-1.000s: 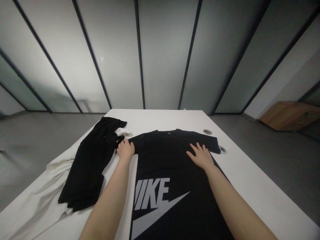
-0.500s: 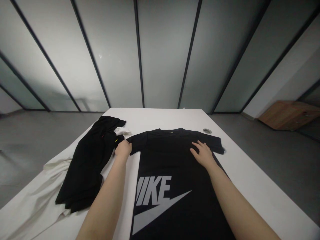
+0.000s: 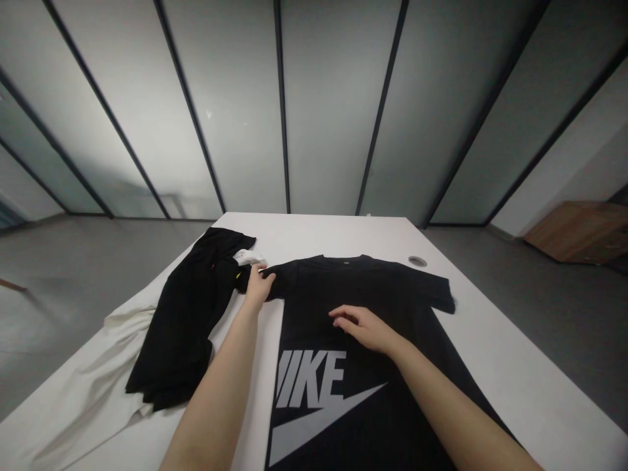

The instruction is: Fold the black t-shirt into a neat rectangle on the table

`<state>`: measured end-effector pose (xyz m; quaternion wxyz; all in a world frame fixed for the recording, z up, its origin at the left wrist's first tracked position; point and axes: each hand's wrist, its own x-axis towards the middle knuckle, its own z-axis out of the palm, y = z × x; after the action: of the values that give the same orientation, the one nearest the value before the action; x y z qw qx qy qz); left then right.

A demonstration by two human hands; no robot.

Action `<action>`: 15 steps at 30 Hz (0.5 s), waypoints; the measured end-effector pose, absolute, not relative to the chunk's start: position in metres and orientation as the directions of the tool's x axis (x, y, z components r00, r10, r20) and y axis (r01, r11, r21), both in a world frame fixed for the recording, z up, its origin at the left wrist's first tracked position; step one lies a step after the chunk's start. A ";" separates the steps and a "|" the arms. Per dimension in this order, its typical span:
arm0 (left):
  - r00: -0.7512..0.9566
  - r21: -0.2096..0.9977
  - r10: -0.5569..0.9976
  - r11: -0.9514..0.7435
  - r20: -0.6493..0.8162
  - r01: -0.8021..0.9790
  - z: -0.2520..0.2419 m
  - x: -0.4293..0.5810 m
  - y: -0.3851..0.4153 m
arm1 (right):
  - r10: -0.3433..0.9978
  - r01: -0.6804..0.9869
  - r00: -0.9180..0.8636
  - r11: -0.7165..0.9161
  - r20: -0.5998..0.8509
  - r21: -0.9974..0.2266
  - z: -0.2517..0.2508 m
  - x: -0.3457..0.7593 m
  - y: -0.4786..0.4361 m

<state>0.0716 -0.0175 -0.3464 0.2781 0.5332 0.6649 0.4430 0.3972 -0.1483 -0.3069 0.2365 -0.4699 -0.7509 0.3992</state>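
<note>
A black T-shirt (image 3: pixel 353 294) with a large grey NIKE print lies spread flat, its neckline toward the far end of the table. At the sleeve on the left side, my left hand (image 3: pixel 259 284) rests with thumb and fingers apart, touching the cloth. My right hand (image 3: pixel 366 327) is over the middle of the chest, above the print, fingers stretched out and holding nothing. Whether it touches the fabric I cannot tell. The sleeve on the right side (image 3: pixel 439 291) lies flat, away from both hands.
Left of the T-shirt, a heap of black clothing (image 3: pixel 186 314) lies over white cloth (image 3: pixel 112 366). A round ring-shaped fitting (image 3: pixel 417 261) shows on the white table (image 3: pixel 510 366) at the right. Frosted glass panels (image 3: pixel 328 111) stand behind, with a wooden piece (image 3: pixel 576 232) on the floor.
My right hand has moved left and nearer, from by the right-side sleeve to mid-chest. My left hand's fingers have loosened from the left-side sleeve. The view has shifted slightly.
</note>
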 end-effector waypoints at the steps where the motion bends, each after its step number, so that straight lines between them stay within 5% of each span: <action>1: -0.276 0.900 0.955 0.023 0.109 0.436 -0.347 0.071 -0.019 | 0.888 0.523 -0.458 0.238 -0.034 -0.818 -0.309 0.394 -0.148; 11: -0.167 0.963 0.979 -0.074 0.120 0.259 -0.332 0.076 -0.018 | 0.877 0.611 -0.476 0.270 -0.073 -0.744 -0.315 0.381 -0.150; 15: 0.130 0.959 0.976 -0.196 0.172 0.204 -0.326 0.111 -0.027 | 0.923 0.581 -0.384 0.267 0.030 -0.769 -0.328 0.385 -0.150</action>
<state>0.1110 -0.0272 -0.3264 0.4210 0.6228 0.4740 0.4586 0.3846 -0.1504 -0.3279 0.2469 -0.4969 -0.7566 0.3460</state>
